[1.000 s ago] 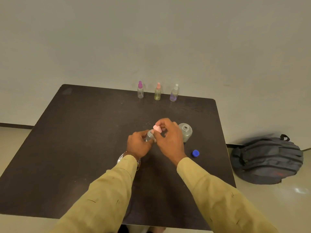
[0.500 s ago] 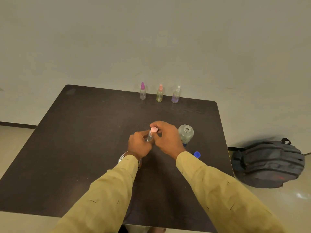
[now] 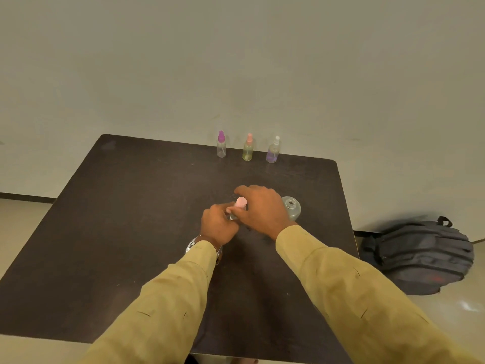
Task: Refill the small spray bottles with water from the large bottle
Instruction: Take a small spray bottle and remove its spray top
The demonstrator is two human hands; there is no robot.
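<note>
— Where are the hands?
— Together over the middle of the table (image 3: pixel 131 219). The left hand (image 3: pixel 219 225) grips the body of a small spray bottle (image 3: pixel 241 202), and the right hand (image 3: pixel 262 211) curls round its pink cap.
— The other sprays?
— Three spray bottles (image 3: pixel 247 149) stand in a row at the far edge.
— The large bottle (image 3: pixel 291 207)?
— Upright and uncapped, just right of the right hand. A backpack (image 3: pixel 417 256) lies on the floor, far right.

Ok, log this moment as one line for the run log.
step: pink cap on small bottle | left hand: grips bottle | right hand: pinches cap | large bottle: open, upright
</note>
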